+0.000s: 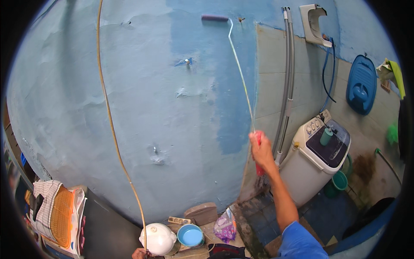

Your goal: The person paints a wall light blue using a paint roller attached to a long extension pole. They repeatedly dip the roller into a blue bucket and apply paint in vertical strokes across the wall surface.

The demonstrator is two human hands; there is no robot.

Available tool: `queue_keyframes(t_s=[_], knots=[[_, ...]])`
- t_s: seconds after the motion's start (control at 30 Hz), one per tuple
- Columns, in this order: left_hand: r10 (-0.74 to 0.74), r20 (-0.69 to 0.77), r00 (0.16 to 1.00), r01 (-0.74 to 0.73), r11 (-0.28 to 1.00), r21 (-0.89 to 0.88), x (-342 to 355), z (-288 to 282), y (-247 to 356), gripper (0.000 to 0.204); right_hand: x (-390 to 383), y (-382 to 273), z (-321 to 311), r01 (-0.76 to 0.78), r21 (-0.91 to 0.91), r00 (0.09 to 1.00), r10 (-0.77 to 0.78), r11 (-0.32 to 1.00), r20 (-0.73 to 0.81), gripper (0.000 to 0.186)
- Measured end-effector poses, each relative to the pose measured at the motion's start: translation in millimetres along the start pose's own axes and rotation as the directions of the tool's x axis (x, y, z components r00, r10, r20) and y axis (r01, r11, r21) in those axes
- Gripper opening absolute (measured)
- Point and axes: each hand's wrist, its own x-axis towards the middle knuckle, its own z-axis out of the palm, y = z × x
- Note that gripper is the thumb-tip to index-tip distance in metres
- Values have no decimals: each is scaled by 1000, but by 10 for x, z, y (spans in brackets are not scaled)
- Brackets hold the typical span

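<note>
My right hand point(261, 149) grips the red handle point(259, 168) of a long wire-framed paint roller point(214, 17). The purple roller head is high on the blue wall point(129, 108), within a darker blue band beside pale tiles. My left hand point(140, 254), partly cut off at the bottom edge, holds a long, thin tan hose or cord point(111, 124) that runs up the wall. Just beside that hand stand a white lidded pot point(157, 237) and a pail with blue contents point(189, 235).
At right stand a washing machine point(314, 175) and green bucket point(336, 183), below wall-hung blue basin point(360, 85); grey pipes point(289, 86) run vertically. At lower left are a dark cabinet point(108, 220) and orange tray point(62, 213); a purple bag point(225, 226) lies at the wall's foot.
</note>
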Motion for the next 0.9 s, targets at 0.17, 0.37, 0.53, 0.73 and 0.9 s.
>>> queue_keyframes(t_s=[0.17,0.37,0.53,0.73,0.9], knots=[[-3,30,1000,5,999,-52,33,29,-46,32,-1250,728,161,-92,-53,994,96,994,59,32],[-9,20,1000,9,1000,-10,67,-48,-75,32,-1430,775,10,-122,-109,989,130,987,68,32],[15,-1,1000,-14,999,42,-4,41,119,33,-823,319,185,-107,-50,992,110,993,63,32],[-23,44,999,25,999,-31,42,-28,-121,33,-1927,1095,440,-133,-106,983,144,985,109,33],[-29,35,999,31,998,-50,52,17,-37,27,-2445,1361,264,-330,-197,916,364,923,167,39]])
